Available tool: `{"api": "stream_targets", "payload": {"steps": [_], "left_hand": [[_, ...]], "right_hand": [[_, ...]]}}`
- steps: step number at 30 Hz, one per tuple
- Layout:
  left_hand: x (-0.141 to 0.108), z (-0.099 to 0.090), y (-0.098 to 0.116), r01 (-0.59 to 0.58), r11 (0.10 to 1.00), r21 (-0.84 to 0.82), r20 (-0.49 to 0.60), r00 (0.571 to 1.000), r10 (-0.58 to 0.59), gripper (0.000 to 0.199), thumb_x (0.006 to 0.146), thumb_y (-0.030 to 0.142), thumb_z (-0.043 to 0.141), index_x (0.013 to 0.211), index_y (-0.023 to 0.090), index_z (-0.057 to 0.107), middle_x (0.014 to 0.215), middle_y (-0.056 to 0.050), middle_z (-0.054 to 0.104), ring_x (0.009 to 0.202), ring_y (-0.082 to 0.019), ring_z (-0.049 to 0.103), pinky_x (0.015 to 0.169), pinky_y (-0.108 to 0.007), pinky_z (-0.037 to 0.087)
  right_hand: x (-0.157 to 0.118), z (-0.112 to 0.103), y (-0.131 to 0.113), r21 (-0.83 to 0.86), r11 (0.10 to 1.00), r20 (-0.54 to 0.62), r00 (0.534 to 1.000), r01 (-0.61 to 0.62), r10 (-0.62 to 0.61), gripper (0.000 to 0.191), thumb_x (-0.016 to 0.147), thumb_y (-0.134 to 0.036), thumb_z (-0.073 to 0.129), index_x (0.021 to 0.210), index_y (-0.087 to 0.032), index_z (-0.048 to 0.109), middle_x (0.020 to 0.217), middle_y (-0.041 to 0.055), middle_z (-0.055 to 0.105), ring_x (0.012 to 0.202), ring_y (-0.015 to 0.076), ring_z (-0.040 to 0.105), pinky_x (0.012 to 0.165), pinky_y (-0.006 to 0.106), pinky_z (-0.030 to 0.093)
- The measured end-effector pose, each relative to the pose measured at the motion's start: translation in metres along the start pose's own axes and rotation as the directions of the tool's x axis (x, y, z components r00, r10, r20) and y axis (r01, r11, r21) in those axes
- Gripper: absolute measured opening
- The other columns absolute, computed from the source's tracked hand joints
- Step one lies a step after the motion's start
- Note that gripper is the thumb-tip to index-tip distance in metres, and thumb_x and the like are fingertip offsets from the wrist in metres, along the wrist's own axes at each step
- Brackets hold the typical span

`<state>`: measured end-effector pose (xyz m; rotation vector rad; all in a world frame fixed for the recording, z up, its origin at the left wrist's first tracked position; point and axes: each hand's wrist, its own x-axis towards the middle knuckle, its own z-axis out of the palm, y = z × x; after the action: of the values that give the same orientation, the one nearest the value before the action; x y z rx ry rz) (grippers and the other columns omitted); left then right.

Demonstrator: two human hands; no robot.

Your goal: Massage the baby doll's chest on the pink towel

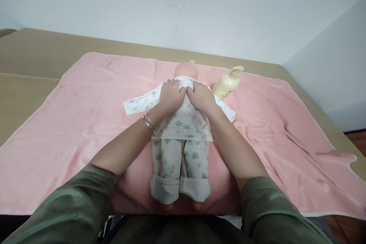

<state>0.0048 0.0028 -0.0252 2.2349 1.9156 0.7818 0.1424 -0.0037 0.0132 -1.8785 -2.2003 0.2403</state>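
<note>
A baby doll [186, 70] lies stretched out on a pink blanket [94, 91], its head away from me and its face out of sight. It wears a white printed top [183, 122] and matching trousers [170, 160] with rolled-up cuffs. My left hand [172, 94] rests flat on the left shoulder area of the top, fingers extended. On the right shoulder area my right hand [201, 97] lies the same way. The two thumbs point toward each other, a small gap between them. Neither hand grips anything.
A cream pump bottle [227, 84] leans or stands tilted by the doll's right sleeve. The blanket covers much of a wooden table [37, 55], which meets a white wall [114, 11] at the back. Blanket folds show at the right.
</note>
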Motion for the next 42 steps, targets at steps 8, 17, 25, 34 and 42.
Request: {"api": "stream_targets", "payload": {"steps": [8, 17, 25, 34, 42], "left_hand": [[-0.014, -0.015, 0.016, -0.055, 0.996, 0.076, 0.054, 0.997, 0.051, 0.038, 0.1, 0.02, 0.035, 0.118, 0.006, 0.066, 0.126, -0.024, 0.071, 0.125, -0.037, 0.063, 0.113, -0.051, 0.047], [-0.008, -0.035, 0.015, -0.066, 0.997, -0.04, 0.201, 0.977, 0.072, 0.032, 0.099, 0.018, 0.036, 0.107, 0.011, 0.066, 0.117, -0.02, 0.074, 0.115, -0.032, 0.068, 0.102, -0.044, 0.054], [0.0, -0.026, 0.005, -0.035, 0.999, 0.001, 0.161, 0.986, 0.035, 0.04, 0.104, 0.029, 0.031, 0.109, 0.011, 0.066, 0.119, -0.021, 0.074, 0.115, -0.033, 0.068, 0.105, -0.049, 0.053], [-0.021, -0.028, 0.023, -0.098, 0.995, 0.009, 0.172, 0.98, 0.095, 0.048, 0.1, 0.02, 0.035, 0.137, -0.004, 0.056, 0.152, -0.031, 0.057, 0.148, -0.037, 0.051, 0.127, -0.052, 0.038], [0.009, -0.021, -0.011, 0.006, 0.993, -0.119, 0.156, 0.988, 0.013, 0.039, 0.102, 0.031, 0.033, 0.111, 0.013, 0.067, 0.12, -0.019, 0.076, 0.113, -0.031, 0.07, 0.106, -0.047, 0.054]], "right_hand": [[0.0, -0.001, 0.005, 0.011, 0.999, 0.017, 0.999, 0.044, -0.045, 0.052, 0.108, -0.038, 0.034, 0.133, -0.003, 0.063, 0.135, 0.0244, 0.069, 0.127, 0.0373, 0.064, 0.111, 0.045, 0.047], [-0.022, -0.007, -0.018, -0.186, 0.98, 0.039, 0.997, 0.071, -0.065, 0.052, 0.11, -0.026, 0.027, 0.14, 0.004, 0.057, 0.143, 0.0291, 0.062, 0.138, 0.0392, 0.056, 0.12, 0.048, 0.039], [-0.028, -0.012, -0.017, -0.092, 0.987, 0.088, 0.988, 0.133, -0.125, 0.047, 0.106, -0.025, 0.032, 0.133, 0.0, 0.062, 0.139, 0.0278, 0.064, 0.135, 0.0371, 0.058, 0.118, 0.048, 0.044], [0.01, -0.001, 0.012, 0.063, 0.993, 0.09, 0.992, -0.096, 0.09, 0.066, 0.108, -0.04, 0.027, 0.15, 0.005, 0.049, 0.159, 0.0287, 0.05, 0.151, 0.0375, 0.046, 0.127, 0.047, 0.034], [-0.043, 0.004, -0.033, -0.155, 0.975, 0.046, 0.988, 0.156, -0.15, 0.065, 0.106, -0.026, 0.032, 0.156, 0.015, 0.036, 0.164, 0.0355, 0.037, 0.16, 0.0418, 0.032, 0.133, 0.055, 0.026]]}}
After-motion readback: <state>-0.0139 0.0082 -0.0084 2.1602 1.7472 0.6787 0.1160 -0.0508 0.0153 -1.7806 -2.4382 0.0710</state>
